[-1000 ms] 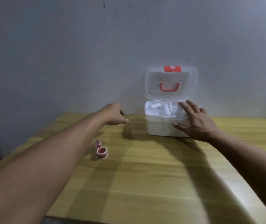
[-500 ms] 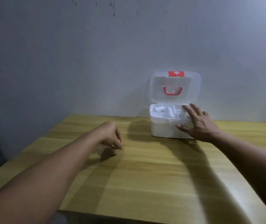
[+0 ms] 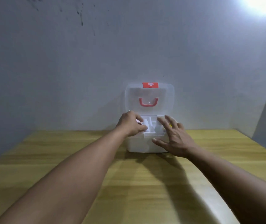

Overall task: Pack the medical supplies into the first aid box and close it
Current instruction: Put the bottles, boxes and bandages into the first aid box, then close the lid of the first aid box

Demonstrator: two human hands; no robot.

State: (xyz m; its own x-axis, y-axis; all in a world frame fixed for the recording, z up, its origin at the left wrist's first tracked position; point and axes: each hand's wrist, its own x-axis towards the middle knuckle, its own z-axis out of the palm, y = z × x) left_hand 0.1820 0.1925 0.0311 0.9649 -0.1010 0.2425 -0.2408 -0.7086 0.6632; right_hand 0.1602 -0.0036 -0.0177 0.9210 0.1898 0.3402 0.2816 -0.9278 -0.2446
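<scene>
**First aid box open, both hands at its rim**

Grey wall (image 3: pixel 64 70); one wooden worktop (image 3: pixel 137 183). One white first aid box (image 3: pixel 138 144) at the back centre, lid (image 3: pixel 150 97) upright, white supplies (image 3: pixel 151 125) inside, count unclear. Left hand (image 3: pixel 130 124) curled over the left compartment; whether it holds anything I cannot tell. Right hand (image 3: pixel 175 139) spread, released, against the box front.

First aid box (image 3: pixel 145 143) on table (image 3: pixel 129 183), against wall (image 3: pixel 80 70); lid (image 3: pixel 150 97) upright behind; left hand (image 3: pixel 131 124), right hand (image 3: pixel 173 137) at rim.
</scene>
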